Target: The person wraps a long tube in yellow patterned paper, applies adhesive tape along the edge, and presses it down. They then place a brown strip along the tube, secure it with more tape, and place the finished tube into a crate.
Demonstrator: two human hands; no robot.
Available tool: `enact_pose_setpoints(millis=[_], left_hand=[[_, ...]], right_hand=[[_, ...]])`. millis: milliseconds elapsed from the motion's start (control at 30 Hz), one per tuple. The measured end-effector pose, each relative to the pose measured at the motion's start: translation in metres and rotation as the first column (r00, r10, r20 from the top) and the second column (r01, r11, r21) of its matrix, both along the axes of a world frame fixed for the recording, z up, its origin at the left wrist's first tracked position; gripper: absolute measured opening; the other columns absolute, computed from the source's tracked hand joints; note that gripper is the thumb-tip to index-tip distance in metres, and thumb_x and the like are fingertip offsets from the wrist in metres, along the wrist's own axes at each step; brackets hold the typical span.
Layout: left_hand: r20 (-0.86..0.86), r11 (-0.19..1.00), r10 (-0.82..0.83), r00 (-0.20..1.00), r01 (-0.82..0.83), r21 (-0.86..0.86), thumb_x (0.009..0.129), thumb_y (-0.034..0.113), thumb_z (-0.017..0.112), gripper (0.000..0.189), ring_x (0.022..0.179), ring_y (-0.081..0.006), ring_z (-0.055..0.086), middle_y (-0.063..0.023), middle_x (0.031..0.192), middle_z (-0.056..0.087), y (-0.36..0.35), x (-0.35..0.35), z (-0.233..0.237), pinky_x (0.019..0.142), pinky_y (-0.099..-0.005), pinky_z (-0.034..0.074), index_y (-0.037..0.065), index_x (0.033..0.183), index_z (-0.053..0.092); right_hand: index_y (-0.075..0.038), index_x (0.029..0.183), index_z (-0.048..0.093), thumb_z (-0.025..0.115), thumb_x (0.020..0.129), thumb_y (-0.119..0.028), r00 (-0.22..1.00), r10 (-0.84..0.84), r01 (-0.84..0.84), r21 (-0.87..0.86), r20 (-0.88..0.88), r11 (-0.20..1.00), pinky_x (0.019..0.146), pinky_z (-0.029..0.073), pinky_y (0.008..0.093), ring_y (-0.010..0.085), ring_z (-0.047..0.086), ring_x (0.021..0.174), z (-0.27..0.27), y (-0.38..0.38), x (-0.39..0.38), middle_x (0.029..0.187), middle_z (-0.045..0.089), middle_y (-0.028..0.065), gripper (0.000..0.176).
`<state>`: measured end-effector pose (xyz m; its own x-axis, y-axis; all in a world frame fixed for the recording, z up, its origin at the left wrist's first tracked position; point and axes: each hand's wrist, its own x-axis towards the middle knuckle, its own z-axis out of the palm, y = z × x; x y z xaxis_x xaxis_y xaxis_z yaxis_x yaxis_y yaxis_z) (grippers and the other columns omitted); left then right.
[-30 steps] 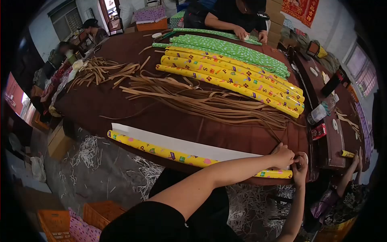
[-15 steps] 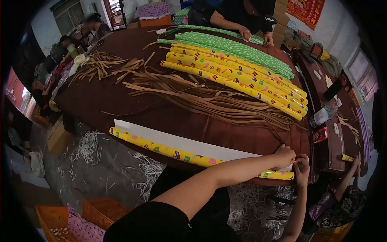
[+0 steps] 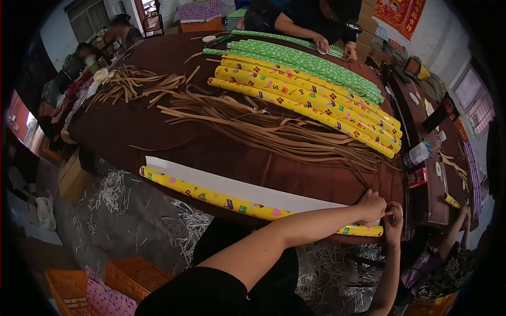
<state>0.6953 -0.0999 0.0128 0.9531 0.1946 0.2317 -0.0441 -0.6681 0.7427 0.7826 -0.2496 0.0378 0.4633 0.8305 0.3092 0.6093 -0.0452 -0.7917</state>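
A yellow patterned paper roll (image 3: 253,209) with its white inner side (image 3: 226,185) showing lies along the near edge of the brown table. My left hand (image 3: 372,206) is closed at the right end of this paper, with a thin brown strip (image 3: 363,180) running up from it. Just to its right, my right hand (image 3: 393,217) has its fingers pinched together near the roll's end. What is between the fingers of either hand is too small to make out.
Brown strips (image 3: 263,131) lie beyond the paper. Farther back are yellow rolls (image 3: 305,100) and green rolls (image 3: 316,66). A person (image 3: 300,21) works at the far side. Another person's hands (image 3: 465,211) are at right. Orange crates (image 3: 134,276) stand on the floor.
The view has shifted slightly. Both hands stay close together at the paper's right end, with hardly any movement.
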Motion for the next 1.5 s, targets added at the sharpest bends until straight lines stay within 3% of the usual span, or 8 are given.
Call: enact_pose_setpoints(millis=[300,367,800,900,1133,1333,1433,1500], left_hand=[[0.019,0.998,0.046,0.999,-0.045,-0.044,0.082,0.024,0.064,0.017,0.091,-0.0258,0.056,-0.0072,0.078,0.068,-0.002,0.0,0.001,0.091,-0.0428,0.035,0.009,0.075,0.07],[0.022,0.997,0.048,0.999,-0.047,-0.061,0.082,0.024,0.065,0.017,0.092,-0.026,0.056,-0.0075,0.079,0.068,-0.002,0.0,0.002,0.091,-0.0431,0.035,0.009,0.074,0.07],[-0.058,0.996,0.052,0.997,-0.057,-0.074,0.08,0.025,0.067,0.015,0.093,-0.0264,0.055,-0.0074,0.081,0.068,-0.002,0.005,0.001,0.091,-0.0435,0.034,0.01,0.076,0.071],[-0.077,0.998,0.041,0.996,-0.045,-0.052,0.083,0.024,0.065,0.016,0.095,-0.0266,0.055,-0.006,0.083,0.068,0.001,0.006,0.001,0.09,-0.0432,0.035,0.011,0.076,0.07],[-0.04,1.0,0.025,0.999,-0.026,-0.014,0.081,0.025,0.062,0.015,0.095,-0.0293,0.055,-0.007,0.083,0.068,0.004,0.007,-0.007,0.087,-0.0442,0.036,0.014,0.078,0.072],[0.008,0.998,-0.064,0.998,0.065,-0.024,0.084,0.031,0.066,0.019,0.086,-0.0282,0.067,-0.0074,0.085,0.071,0.021,0.001,-0.002,0.084,-0.044,0.043,0.015,0.088,0.075],[-0.041,0.995,-0.082,0.996,0.079,-0.068,0.083,0.029,0.068,0.017,0.089,-0.0268,0.066,-0.0073,0.084,0.071,0.023,-0.003,0.007,0.084,-0.045,0.039,0.015,0.088,0.076],[-0.061,0.989,-0.085,0.994,0.077,-0.13,0.084,0.027,0.067,0.017,0.088,-0.0265,0.066,-0.0067,0.084,0.071,0.022,-0.006,0.011,0.085,-0.0423,0.038,0.013,0.088,0.076]], right_hand=[[0.001,0.081,0.052,0.06,0.075,0.016,0.996,-0.064,0.068,0.05,-0.067,0.996,0.086,0.041,0.0244,0.0187,0.054,0.101,-0.01,-0.002,0.002,0.114,0.047,0.0103,0.018],[0.002,0.08,0.052,0.061,0.076,0.015,0.995,-0.054,0.05,0.042,0.087,0.998,0.085,0.041,0.0241,0.0191,0.054,0.101,-0.006,0.0,-0.001,0.114,0.048,0.0106,0.017],[0.002,0.075,0.053,0.066,0.076,0.009,0.976,-0.141,0.124,0.112,0.164,0.986,0.079,0.038,0.0216,0.0142,0.053,0.096,-0.003,-0.004,-0.006,0.113,0.052,0.007,0.014],[0.003,0.072,0.052,0.067,0.071,0.013,0.982,-0.187,0.187,0.101,-0.009,0.977,0.086,0.039,0.0271,0.0204,0.054,0.103,-0.003,-0.003,-0.008,0.112,0.052,0.0108,0.018],[0.002,0.07,0.058,0.071,0.07,0.006,0.944,-0.171,0.124,0.179,0.282,0.976,0.091,0.043,0.034,0.0286,0.054,0.107,-0.008,-0.004,0.001,0.106,0.056,0.0122,0.013],[-0.002,0.092,0.071,0.069,0.083,-0.007,0.995,-0.097,0.097,0.0,0.014,0.995,0.095,0.044,0.0339,0.0231,0.055,0.113,0.009,-0.009,-0.001,0.119,0.056,0.0103,0.01],[-0.005,0.096,0.073,0.072,0.083,-0.008,0.968,-0.045,0.039,0.028,0.248,0.999,0.097,0.044,0.0351,0.0252,0.053,0.116,0.004,-0.011,0.012,0.123,0.056,0.0098,0.014],[-0.008,0.098,0.074,0.072,0.081,-0.006,0.98,-0.05,0.049,0.009,0.194,0.999,0.096,0.045,0.035,0.0254,0.054,0.115,0.006,-0.01,0.01,0.121,0.056,0.0096,0.017]])
